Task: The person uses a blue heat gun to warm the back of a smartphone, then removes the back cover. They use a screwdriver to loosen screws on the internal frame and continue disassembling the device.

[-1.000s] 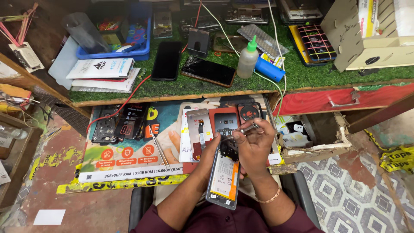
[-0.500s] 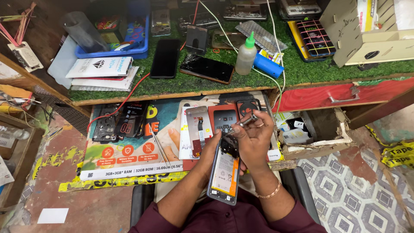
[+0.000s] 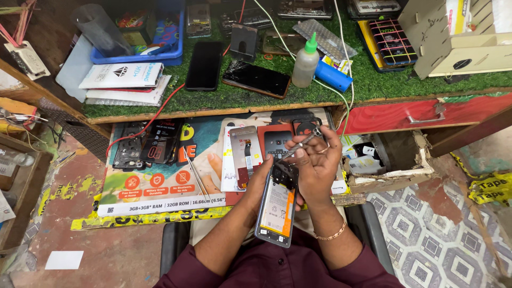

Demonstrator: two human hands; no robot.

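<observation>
An opened phone (image 3: 277, 205) with its back cover off shows its battery and circuit board, and it is held upright over my lap. My left hand (image 3: 260, 181) grips its left edge from behind. My right hand (image 3: 314, 160) pinches a thin metal tool (image 3: 302, 143) whose tip rests at the phone's upper circuit area. Just beyond my hands, a grey phone frame (image 3: 244, 154) with a flex cable and a red phone back (image 3: 277, 140) lie on a printed poster board (image 3: 160, 184).
Tweezers (image 3: 196, 178) and dark phone parts (image 3: 140, 149) lie on the poster. On the green mat behind are two black phones (image 3: 257, 79), a green-capped squeeze bottle (image 3: 305, 64), a blue tray (image 3: 162, 50), booklets (image 3: 122, 80). A red drawer (image 3: 426, 112) is at the right.
My hands and the opened phone have stayed nearly in place; the right hand shifted the tool slightly at the phone's top.
</observation>
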